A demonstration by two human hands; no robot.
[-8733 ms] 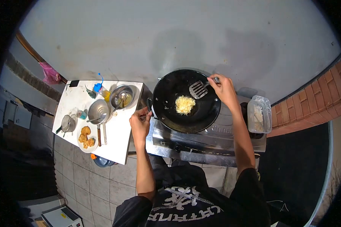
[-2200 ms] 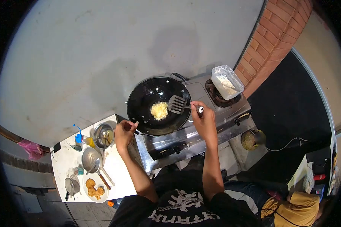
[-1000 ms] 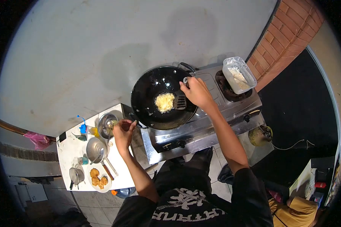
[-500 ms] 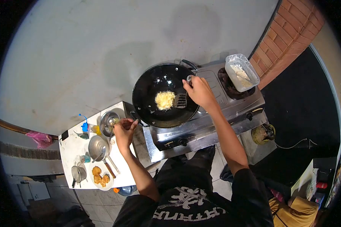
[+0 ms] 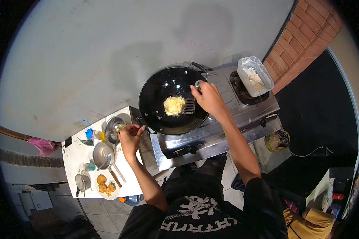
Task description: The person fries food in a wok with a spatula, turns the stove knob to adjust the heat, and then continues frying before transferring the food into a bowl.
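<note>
Right hand (image 5: 210,98) gripping spatula (image 5: 190,106) beside a pale, unbrowned patty (image 5: 174,106); left hand (image 5: 131,140) hovering by wok handle (image 5: 141,122) (grasp unclear); browned pieces (image 5: 102,188) already sitting plated.

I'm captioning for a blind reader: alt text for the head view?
The right hand holds a spatula at yellow food in a wok on a stove; the left hand is by the wok. Browned food sits on a plate.

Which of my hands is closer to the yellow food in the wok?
Right. Your right hand, with the spatula, is over the wok, beside the yellow food; your left hand is outside its rim.
</note>
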